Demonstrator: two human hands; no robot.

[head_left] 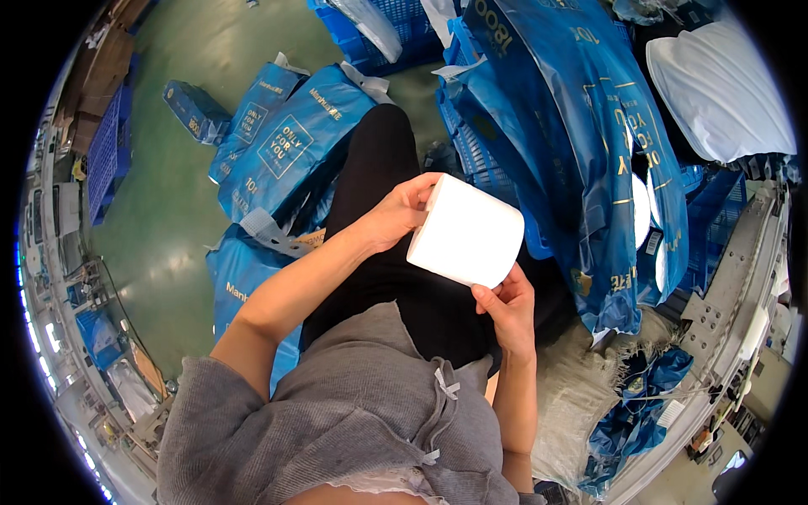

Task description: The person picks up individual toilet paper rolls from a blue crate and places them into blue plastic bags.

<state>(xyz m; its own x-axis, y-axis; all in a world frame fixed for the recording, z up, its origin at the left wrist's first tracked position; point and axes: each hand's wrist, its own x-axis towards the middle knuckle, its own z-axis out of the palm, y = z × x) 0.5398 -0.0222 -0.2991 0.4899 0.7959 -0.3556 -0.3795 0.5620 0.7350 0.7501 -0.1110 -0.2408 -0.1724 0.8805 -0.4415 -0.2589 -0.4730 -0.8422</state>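
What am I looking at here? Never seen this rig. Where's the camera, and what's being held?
There is no robot: these are a person's own bare hands. The one picture comes from a wide fisheye camera worn on the head, looking down, so straight edges bend toward the rim. The left hand holds a white roll at its left end; the right hand holds its lower right edge. Below are the wearer's grey top and dark trousers. On the green floor to the left lie printed blue packages.
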